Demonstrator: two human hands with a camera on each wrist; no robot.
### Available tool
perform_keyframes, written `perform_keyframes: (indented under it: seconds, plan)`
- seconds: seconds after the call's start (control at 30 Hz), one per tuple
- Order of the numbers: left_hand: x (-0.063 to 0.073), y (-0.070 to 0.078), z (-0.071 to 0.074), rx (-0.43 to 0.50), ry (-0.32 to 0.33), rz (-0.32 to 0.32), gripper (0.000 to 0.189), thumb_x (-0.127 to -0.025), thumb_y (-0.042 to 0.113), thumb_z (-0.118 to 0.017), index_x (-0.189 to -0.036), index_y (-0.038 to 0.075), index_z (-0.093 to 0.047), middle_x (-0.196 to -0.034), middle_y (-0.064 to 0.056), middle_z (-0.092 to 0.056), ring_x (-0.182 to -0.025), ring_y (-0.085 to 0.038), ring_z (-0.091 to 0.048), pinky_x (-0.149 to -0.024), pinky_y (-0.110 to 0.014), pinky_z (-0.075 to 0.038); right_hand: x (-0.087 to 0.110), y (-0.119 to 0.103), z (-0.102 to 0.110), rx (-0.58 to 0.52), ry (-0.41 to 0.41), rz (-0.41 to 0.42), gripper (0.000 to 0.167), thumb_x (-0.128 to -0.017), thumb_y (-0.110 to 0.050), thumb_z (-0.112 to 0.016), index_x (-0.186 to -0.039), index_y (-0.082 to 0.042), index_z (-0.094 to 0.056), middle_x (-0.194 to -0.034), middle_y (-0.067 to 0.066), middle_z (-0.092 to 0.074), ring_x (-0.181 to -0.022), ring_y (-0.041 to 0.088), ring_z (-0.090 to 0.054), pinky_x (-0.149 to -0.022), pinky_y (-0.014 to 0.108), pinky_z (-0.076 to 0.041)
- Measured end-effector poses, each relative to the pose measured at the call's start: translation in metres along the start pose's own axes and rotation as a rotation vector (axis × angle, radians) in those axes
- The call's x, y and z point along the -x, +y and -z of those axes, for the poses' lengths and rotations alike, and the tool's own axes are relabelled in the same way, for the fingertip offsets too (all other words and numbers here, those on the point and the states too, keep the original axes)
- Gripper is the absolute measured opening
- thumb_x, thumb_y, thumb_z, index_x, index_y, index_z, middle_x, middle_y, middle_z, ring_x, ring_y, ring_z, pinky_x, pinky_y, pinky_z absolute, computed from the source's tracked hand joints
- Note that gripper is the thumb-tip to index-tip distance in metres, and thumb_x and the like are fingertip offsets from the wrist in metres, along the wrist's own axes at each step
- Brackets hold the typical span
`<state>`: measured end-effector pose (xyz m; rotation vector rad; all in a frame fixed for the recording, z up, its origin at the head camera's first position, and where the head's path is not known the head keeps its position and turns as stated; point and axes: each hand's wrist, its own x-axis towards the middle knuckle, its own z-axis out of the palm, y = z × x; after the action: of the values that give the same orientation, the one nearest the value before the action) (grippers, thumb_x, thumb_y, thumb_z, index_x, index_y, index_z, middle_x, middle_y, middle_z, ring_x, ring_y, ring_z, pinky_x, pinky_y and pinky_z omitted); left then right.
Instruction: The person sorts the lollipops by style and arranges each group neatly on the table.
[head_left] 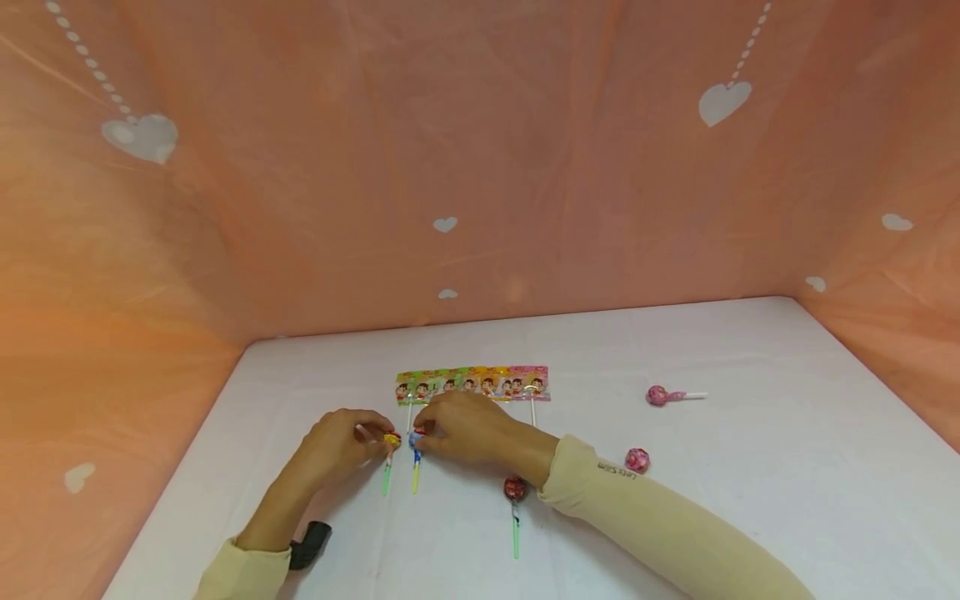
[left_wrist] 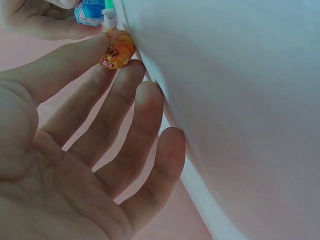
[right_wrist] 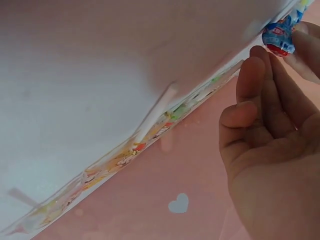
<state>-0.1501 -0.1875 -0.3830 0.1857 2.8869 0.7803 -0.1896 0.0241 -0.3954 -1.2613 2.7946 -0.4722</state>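
Note:
On the white table, my left hand (head_left: pixel 337 447) pinches the wrapped head of a yellow-orange lollipop (head_left: pixel 392 439) between thumb and index finger. Its pale green stick points toward me. In the left wrist view the orange wrapper (left_wrist: pixel 119 50) shows at the fingertips, the other fingers spread loosely. Just to its right, my right hand (head_left: pixel 468 429) holds a blue lollipop (head_left: pixel 416 442) by its head, its yellow stick also toward me. The right wrist view shows the blue wrapper (right_wrist: pixel 278 39) with a red patch, at the fingertips. The two lollipops lie side by side, slightly apart.
Behind the hands lies a row of flat packets (head_left: pixel 487 383) with white sticks. A dark red lollipop (head_left: pixel 515 489) lies below the right wrist. Farther right are a pink lollipop (head_left: pixel 657 395) and another pink one (head_left: pixel 637 459), partly hidden by the sleeve. Orange cloth (head_left: pixel 480 167) surrounds the table.

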Motion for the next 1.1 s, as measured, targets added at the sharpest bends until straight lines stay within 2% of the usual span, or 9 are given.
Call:
perform_keyframes:
  seconds: [0.17, 0.37, 0.57, 0.9, 1.1]
  plan:
    - [0.001, 0.001, 0.000, 0.009, -0.002, -0.004, 0.018, -0.082, 0.012, -0.076, -0.100, 0.018, -0.076, -0.086, 0.004, -0.071, -0.081, -0.013, -0.061, -0.067, -0.032, -0.045, 0.004, 0.004, 0.002, -0.022, 0.033, 0.000, 0.030, -0.099, -0.040, -0.058, -0.116, -0.021, -0.074, -0.112, -0.009, -0.072, -0.107, 0.008, -0.065, -0.095, 0.029, -0.051]
    - [-0.001, 0.002, -0.001, 0.003, 0.002, 0.010, 0.019, -0.082, 0.011, -0.076, -0.099, 0.018, -0.076, -0.083, 0.005, -0.069, -0.078, -0.012, -0.059, -0.066, -0.031, -0.043, 0.019, 0.012, 0.009, -0.020, 0.052, 0.007, 0.034, -0.102, -0.042, -0.051, -0.116, -0.022, -0.074, -0.114, -0.008, -0.071, -0.108, 0.010, -0.064, -0.098, 0.032, -0.050]
    - [-0.001, 0.003, -0.001, -0.007, 0.005, 0.027, 0.019, -0.082, 0.015, -0.077, -0.100, 0.020, -0.076, -0.085, 0.005, -0.069, -0.081, -0.012, -0.059, -0.067, -0.031, -0.043, 0.041, 0.020, 0.014, 0.000, 0.072, 0.022, 0.032, -0.101, -0.042, -0.053, -0.114, -0.022, -0.074, -0.110, -0.008, -0.072, -0.106, 0.010, -0.065, -0.097, 0.032, -0.050]
    - [0.001, 0.003, 0.000, -0.005, 0.013, 0.014, 0.019, -0.082, 0.016, -0.078, -0.100, 0.019, -0.076, -0.084, 0.005, -0.069, -0.081, -0.012, -0.059, -0.068, -0.032, -0.044, 0.082, 0.029, 0.021, 0.053, 0.101, 0.074, 0.028, -0.100, -0.039, -0.057, -0.108, -0.020, -0.076, -0.100, -0.009, -0.072, -0.096, 0.007, -0.066, -0.091, 0.030, -0.052]
    - [0.001, 0.004, 0.000, -0.008, 0.013, 0.020, 0.019, -0.082, 0.016, -0.078, -0.101, 0.019, -0.077, -0.086, 0.004, -0.070, -0.081, -0.013, -0.060, -0.067, -0.032, -0.044, 0.102, 0.031, 0.021, 0.035, 0.106, 0.048, 0.027, -0.099, -0.040, -0.059, -0.109, -0.021, -0.075, -0.100, -0.011, -0.071, -0.096, 0.006, -0.065, -0.091, 0.031, -0.052]
